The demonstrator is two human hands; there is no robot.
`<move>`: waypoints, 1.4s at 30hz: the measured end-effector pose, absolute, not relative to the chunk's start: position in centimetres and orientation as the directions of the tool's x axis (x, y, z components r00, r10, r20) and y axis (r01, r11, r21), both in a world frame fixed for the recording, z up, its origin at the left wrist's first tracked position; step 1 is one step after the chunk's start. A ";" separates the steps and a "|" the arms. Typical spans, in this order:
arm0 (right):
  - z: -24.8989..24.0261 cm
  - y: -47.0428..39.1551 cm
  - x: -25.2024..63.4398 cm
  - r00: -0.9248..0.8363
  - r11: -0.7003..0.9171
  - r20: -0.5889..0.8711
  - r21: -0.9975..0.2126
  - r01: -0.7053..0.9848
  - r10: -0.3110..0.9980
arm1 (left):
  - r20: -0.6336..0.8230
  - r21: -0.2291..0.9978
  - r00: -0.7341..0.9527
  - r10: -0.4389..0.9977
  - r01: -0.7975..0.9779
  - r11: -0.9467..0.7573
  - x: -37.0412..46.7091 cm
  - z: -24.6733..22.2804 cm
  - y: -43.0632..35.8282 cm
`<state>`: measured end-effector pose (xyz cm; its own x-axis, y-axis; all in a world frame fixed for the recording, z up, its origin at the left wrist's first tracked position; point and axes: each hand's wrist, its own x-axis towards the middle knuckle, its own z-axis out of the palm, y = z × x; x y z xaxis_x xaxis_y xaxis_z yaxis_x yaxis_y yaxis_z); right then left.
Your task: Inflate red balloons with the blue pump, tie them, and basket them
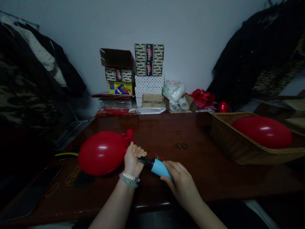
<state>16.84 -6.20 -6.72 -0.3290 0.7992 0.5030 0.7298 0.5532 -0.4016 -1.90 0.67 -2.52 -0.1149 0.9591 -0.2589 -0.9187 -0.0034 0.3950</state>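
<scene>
My left hand (pixel 133 159) is closed round the black end of a blue hand balloon pump (pixel 160 168); its fingers hide that tip. Wrapped over the pump's blue barrel is my right hand (pixel 179 181), fingers closed. The pump lies slanted above the table's front part. Just left of my left hand rests a large inflated red balloon (pixel 101 153). Small, limp-looking red balloon pieces (pixel 128 135) show behind my knuckles, and I cannot make out how they join to the big balloon.
A wicker basket (pixel 228 143) with another red balloon (pixel 262 131) stands at the right. Black bands (pixel 180 146) lie mid-table. Yellow rubber bands (pixel 51 190) and a dark flat panel (pixel 33 194) are at left. Stacked boxes (pixel 149 60) and plastic bags (pixel 173 90) line the back.
</scene>
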 end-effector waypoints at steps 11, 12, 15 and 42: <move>-5.6 -5.6 18.1 -0.385 0.588 0.471 -0.427 0.687 0.793 | -0.200 0.421 -0.198 0.960 -0.902 -0.099 -5.3 -1.7 1.3; -5.4 -5.5 18.4 -0.387 0.584 0.465 -0.428 0.690 0.797 | -0.196 0.420 -0.214 0.957 -0.900 -0.116 -6.0 -1.7 1.4; -4.9 -5.2 19.4 -0.391 0.575 0.446 -0.423 0.700 0.805 | -0.192 0.416 -0.255 0.948 -0.896 -0.157 -7.9 -1.5 1.6; -5.8 -5.8 17.3 -0.373 0.615 0.532 -0.404 0.677 0.760 | -0.171 0.451 -0.186 0.968 -0.888 -0.091 -3.2 -1.7 0.6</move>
<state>17.27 -5.80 -5.77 -0.3732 0.7600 0.5320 0.6766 0.6153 -0.4044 -3.24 0.56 -1.69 -0.1857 0.9676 -0.1709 -0.8880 -0.0909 0.4507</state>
